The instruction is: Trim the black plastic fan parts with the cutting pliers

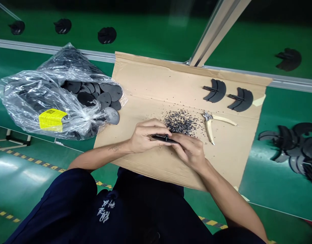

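Note:
Above the near part of the cardboard sheet [151, 169], both my hands grip one thin black plastic part [161, 138], seen nearly edge-on. My left hand [147, 137] closes on its left side, and my right hand [191, 150] pinches the right end. A small stub stands up near its middle; the fingers cover much of the rest. Just beyond the hands lies a heap of small black plastic scraps [181, 122]. Nippers [208, 118] with cream handles rest to the right of it, jaws pointing away. Two black curved parts [216, 90] with thin stems lie farther back.
At left, a clear plastic bag [39, 91] with a yellow label spills black oval discs [104, 99] onto the cardboard's edge. A pile of black curved parts [295, 145] sits on the green table at right. A metal post [209, 34] rises behind the cardboard.

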`<state>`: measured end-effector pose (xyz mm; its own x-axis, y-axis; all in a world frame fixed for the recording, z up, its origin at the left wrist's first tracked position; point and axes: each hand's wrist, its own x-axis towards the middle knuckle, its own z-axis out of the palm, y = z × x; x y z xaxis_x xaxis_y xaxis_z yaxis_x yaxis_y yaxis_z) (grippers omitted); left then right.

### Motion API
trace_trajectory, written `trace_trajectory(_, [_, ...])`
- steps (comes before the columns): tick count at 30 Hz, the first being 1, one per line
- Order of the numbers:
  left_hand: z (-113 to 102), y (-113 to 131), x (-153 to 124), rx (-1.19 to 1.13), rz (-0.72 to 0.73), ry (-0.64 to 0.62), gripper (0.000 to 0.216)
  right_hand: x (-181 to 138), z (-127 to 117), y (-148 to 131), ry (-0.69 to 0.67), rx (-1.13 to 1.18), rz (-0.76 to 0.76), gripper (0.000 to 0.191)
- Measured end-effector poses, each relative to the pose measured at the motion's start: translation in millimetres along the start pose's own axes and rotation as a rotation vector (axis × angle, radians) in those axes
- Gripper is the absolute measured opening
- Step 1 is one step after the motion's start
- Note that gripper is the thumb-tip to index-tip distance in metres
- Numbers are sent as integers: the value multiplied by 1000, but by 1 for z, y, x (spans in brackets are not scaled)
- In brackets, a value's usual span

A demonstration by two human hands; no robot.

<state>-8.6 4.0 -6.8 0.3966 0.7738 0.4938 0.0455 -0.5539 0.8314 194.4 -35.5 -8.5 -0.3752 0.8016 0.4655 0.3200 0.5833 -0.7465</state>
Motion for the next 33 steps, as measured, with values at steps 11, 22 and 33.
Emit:
trace_trajectory(11, [1,4,1,1,-7,-6,15,1,-1,-4,2,8,0,15])
trace_trajectory(22, [-12,1,6,-238,-132,-184,52,1,0,-1,51,105,23,13])
trace_trajectory(33, [-13,-4,11,-500,-365,-266,21,6,-3,-4,53,220,43,14])
